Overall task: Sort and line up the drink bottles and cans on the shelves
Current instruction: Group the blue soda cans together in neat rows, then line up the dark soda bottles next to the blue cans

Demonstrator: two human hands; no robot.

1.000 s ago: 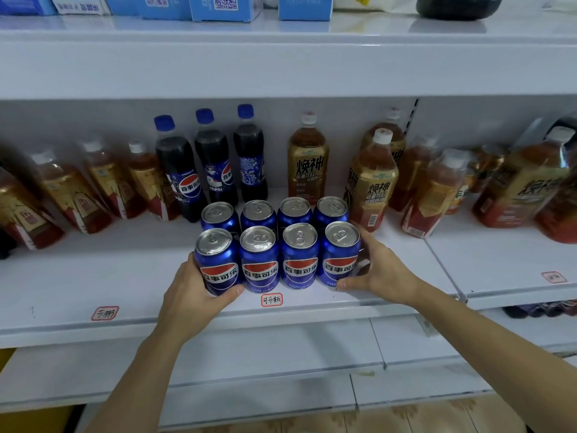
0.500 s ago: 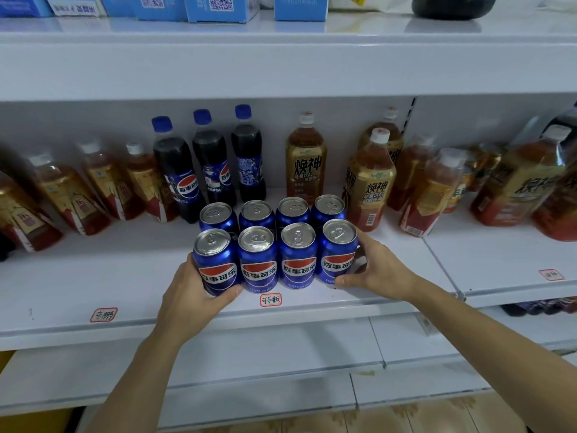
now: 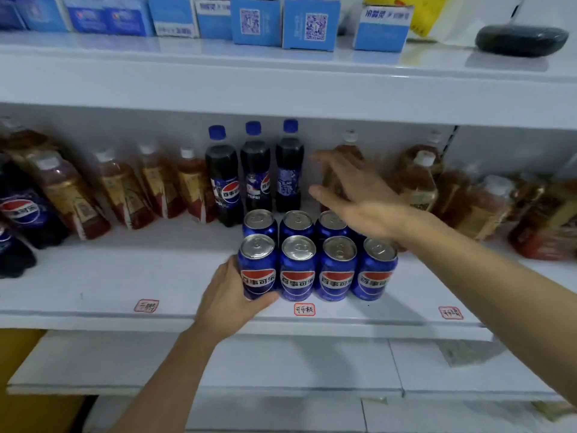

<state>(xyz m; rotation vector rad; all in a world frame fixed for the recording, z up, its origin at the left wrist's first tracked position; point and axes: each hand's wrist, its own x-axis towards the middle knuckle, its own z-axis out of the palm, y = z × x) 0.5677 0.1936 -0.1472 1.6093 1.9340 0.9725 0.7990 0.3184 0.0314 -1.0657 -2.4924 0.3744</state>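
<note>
I see the white shelf carrying tea bottles, three cola bottles at the back, and blue cans in two rows near its front edge. My right hand hovers above the cans, fingers spread, gripping nothing. My left hand cups the front-left can, fingers curled around it.

Small shop, drinks aisle: white tiered shelves stocked with rows of the same goods, blue cola cans, cola bottles, amber tea bottles. Handwritten red-bordered price/name labels stuck along the shelf front. Blue boxed goods lined up on the top shelf.
</note>
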